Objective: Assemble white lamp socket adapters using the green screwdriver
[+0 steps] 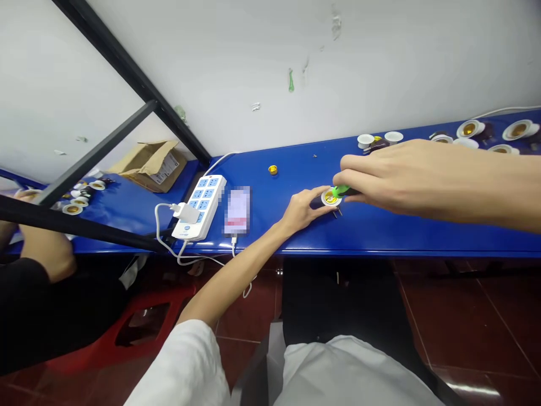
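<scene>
My left hand [301,210] is closed around a lamp socket [326,198] with a white rim, its brass-coloured inside facing up. Two metal plug prongs stick out of the socket toward the front edge of the blue table. From the right, my right hand [380,176] grips a screwdriver [340,190] with a bright green part showing. The screwdriver meets the socket's opening; its tip cannot be made out. Left of and behind the socket, a small brass-coloured screw shell [273,169] lies loose on the table [291,163].
A white power strip [198,208] with a plugged-in charger and a phone [237,211] on its cable lie to the left. Several lamp sockets [470,129] and white rings [394,137] are at the back right. Beyond a black metal frame [127,73] are a cardboard box [147,166] and another person's arm [46,251].
</scene>
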`<control>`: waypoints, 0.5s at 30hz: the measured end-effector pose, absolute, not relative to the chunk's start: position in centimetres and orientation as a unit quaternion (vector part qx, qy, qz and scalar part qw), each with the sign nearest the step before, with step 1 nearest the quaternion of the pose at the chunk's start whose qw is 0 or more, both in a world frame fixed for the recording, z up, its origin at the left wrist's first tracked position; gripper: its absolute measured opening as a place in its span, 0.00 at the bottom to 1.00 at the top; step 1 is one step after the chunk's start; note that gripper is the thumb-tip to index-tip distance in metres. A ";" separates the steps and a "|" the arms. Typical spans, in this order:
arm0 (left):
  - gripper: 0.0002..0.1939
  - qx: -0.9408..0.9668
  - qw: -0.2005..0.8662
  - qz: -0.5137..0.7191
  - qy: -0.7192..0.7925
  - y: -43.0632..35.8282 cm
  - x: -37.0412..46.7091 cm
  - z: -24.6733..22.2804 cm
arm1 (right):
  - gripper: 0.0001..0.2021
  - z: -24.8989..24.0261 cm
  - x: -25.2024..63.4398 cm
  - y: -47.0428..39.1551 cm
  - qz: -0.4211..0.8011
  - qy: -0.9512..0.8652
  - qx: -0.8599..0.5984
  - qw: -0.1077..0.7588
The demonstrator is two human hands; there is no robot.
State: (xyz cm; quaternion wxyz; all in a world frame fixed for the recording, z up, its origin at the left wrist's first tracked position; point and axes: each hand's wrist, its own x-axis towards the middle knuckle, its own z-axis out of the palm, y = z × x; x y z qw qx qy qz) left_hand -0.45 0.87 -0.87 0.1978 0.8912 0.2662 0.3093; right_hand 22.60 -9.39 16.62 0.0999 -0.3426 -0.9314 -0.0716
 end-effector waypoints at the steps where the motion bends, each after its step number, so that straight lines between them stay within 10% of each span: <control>1: 0.26 0.890 0.202 0.311 0.265 0.9 -0.4 -0.8 | 0.41 16.5 22.5 -9.6 -0.077 -0.928 -0.350 0.102; 15: 0.25 0.890 0.216 0.311 0.254 0.5 -0.4 -0.5 | 0.18 15.5 20.1 -10.3 -0.142 -0.878 -0.434 0.143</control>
